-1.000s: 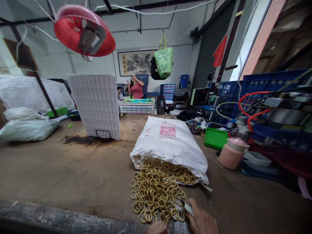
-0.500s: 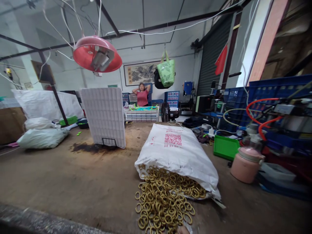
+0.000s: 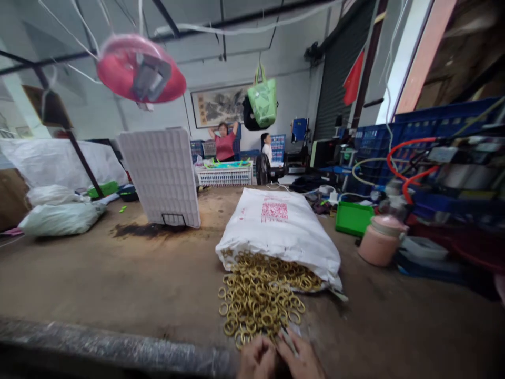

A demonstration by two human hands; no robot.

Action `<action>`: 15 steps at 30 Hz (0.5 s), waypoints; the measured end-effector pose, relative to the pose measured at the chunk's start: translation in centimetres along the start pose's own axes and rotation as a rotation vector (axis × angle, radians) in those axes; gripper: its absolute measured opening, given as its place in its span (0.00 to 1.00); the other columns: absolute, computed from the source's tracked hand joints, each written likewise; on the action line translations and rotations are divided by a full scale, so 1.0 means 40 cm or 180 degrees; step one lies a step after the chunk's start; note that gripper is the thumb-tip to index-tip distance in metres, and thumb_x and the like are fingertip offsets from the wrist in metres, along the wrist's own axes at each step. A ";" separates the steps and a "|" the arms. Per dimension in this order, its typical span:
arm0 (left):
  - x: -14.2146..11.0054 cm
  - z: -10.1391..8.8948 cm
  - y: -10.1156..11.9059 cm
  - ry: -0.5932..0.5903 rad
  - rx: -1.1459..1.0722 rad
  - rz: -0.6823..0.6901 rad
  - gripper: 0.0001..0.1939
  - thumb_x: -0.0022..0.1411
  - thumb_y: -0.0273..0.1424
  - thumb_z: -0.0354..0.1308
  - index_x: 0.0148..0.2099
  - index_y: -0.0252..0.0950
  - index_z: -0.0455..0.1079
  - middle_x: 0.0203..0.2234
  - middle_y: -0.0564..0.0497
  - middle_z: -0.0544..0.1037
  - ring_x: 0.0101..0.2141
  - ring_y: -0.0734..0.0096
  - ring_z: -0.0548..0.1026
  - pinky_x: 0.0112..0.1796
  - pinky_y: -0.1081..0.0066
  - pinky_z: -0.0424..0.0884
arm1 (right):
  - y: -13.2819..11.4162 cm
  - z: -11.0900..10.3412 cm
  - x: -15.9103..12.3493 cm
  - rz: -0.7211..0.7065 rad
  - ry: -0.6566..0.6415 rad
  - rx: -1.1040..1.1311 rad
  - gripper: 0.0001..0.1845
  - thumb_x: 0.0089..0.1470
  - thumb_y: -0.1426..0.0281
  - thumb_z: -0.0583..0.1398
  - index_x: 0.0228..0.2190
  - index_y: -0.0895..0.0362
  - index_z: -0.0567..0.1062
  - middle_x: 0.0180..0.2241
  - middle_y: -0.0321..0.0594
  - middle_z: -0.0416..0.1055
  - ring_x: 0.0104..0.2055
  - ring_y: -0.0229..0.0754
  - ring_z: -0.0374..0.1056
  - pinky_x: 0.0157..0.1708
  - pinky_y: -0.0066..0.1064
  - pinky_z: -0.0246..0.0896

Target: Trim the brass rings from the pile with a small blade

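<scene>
At the bottom edge, my left hand (image 3: 257,359) is closed with its fingers curled; what it grips, if anything, is hidden. Close beside it on the right, my right hand (image 3: 302,358) is closed around a thin grey metal-looking piece (image 3: 290,341), too blurred to name. Just beyond both hands lies a heap of brass-coloured rings (image 3: 256,300). The rings spill out of the open mouth of a white woven sack (image 3: 272,226), which lies on its side with a red square code printed on it.
On the brown table (image 3: 118,279) a white ribbed panel (image 3: 160,179) stands upright. To the right are a green tray (image 3: 354,218) and a pink jar (image 3: 382,239). A pink lamp (image 3: 140,68) hangs overhead. Two people (image 3: 224,145) are at the back.
Both my hands have come into view at the bottom. The view has tilted down and turned slightly right. A second person now shows near the fan at the back.
</scene>
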State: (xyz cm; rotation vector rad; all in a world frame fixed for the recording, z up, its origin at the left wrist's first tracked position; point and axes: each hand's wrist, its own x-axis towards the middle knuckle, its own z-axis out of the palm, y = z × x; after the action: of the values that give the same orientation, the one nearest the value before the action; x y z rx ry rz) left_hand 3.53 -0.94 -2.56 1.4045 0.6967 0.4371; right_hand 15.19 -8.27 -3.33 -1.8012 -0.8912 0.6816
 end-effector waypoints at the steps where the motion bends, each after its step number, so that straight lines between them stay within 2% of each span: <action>1: -0.016 0.007 0.008 0.0004 -0.0021 0.0046 0.17 0.50 0.45 0.53 0.24 0.36 0.60 0.15 0.57 0.59 0.19 0.77 0.58 0.23 0.75 0.57 | -0.009 -0.001 -0.007 -0.0059 0.0059 0.0008 0.16 0.43 0.55 0.54 0.21 0.55 0.68 0.22 0.36 0.66 0.28 0.39 0.62 0.30 0.27 0.58; 3: -0.044 0.017 0.029 -0.0099 -0.0119 -0.0095 0.17 0.53 0.45 0.50 0.26 0.36 0.60 0.15 0.58 0.60 0.16 0.80 0.56 0.19 0.77 0.53 | -0.029 -0.002 -0.021 -0.0225 0.0029 -0.0021 0.15 0.46 0.57 0.52 0.20 0.56 0.66 0.21 0.34 0.63 0.26 0.36 0.59 0.28 0.26 0.55; 6: -0.063 0.017 0.055 -0.0222 -0.0314 -0.0424 0.16 0.53 0.44 0.51 0.28 0.36 0.59 0.15 0.59 0.60 0.14 0.82 0.55 0.16 0.78 0.50 | -0.055 -0.003 -0.036 -0.0280 -0.0053 -0.0047 0.15 0.49 0.59 0.51 0.20 0.56 0.64 0.20 0.32 0.59 0.25 0.34 0.55 0.26 0.25 0.52; 8: -0.066 0.011 0.059 -0.0238 -0.0364 -0.0415 0.15 0.53 0.44 0.52 0.28 0.36 0.59 0.16 0.59 0.61 0.14 0.83 0.55 0.15 0.79 0.51 | -0.066 -0.003 -0.042 -0.0242 -0.0174 -0.0027 0.14 0.49 0.60 0.51 0.22 0.57 0.64 0.20 0.31 0.58 0.25 0.34 0.55 0.26 0.25 0.51; 15: -0.072 0.001 0.048 -0.0340 -0.0666 -0.0457 0.16 0.53 0.44 0.53 0.30 0.35 0.59 0.18 0.58 0.63 0.15 0.85 0.56 0.15 0.81 0.51 | -0.080 -0.002 -0.046 -0.0251 -0.0164 -0.0045 0.12 0.51 0.62 0.50 0.22 0.57 0.64 0.21 0.30 0.59 0.25 0.33 0.55 0.27 0.24 0.51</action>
State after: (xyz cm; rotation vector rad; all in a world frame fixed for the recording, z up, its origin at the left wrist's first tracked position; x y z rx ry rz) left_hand 1.69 -2.60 -0.13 1.1638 0.6409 0.3100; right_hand 13.33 -9.00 -0.23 -1.7581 -0.9982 0.6755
